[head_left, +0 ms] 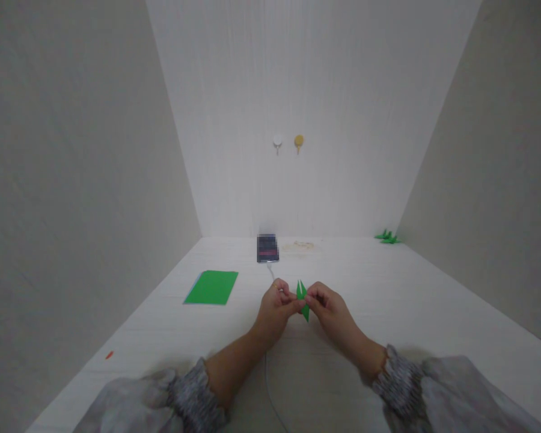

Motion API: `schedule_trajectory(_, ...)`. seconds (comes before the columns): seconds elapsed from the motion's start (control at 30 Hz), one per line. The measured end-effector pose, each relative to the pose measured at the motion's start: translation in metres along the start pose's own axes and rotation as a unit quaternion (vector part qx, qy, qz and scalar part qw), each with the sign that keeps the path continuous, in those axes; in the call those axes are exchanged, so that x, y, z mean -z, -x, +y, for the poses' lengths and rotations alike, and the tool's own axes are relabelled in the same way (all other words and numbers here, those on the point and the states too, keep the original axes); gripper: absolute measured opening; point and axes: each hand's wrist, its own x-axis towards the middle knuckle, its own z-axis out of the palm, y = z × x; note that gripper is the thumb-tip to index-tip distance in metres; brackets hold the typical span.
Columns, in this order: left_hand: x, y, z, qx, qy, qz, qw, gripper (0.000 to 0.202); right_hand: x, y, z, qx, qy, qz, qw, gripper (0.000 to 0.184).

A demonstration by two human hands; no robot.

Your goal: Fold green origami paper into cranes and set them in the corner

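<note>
A small folded green paper [302,293] with two narrow points at its top and one at its bottom is held above the white table. My left hand [277,308] pinches it from the left, the thumb lying across its lower part. From the right, my right hand [328,304] grips its edge between thumb and fingertips. Parts of the paper are hidden behind the fingers. To the left of my hands lies a stack of flat green paper squares [213,287].
A phone [267,248] stands near the back wall, with a white cable [270,391] running toward me. Several folded green paper pieces [388,237] sit in the far right corner. A small orange-red object [109,355] lies at the left. Two hooks [299,142] are on the wall.
</note>
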Motion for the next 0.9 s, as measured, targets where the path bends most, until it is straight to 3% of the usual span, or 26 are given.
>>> schedule_trajectory(0.23,0.006,-0.004,-0.007,0.054,-0.098,0.019,0.994,0.031,-0.002,-0.001,0.005,-0.003,0.053,0.047,0.998,0.013)
schedule_trajectory(0.4,0.006,-0.004,-0.007,0.047,-0.180,0.028,0.982,0.020,-0.004,-0.002,0.013,-0.003,0.067,0.050,0.996,0.015)
schedule_trajectory(0.63,0.010,-0.004,-0.004,0.030,-0.163,0.058,0.985,0.017,-0.001,-0.001,0.005,-0.009,0.013,-0.002,1.000,0.014)
schedule_trajectory(0.9,0.012,-0.004,-0.005,0.042,-0.114,0.025,0.992,0.015,0.002,0.001,0.004,-0.044,-0.084,-0.020,0.995,0.019)
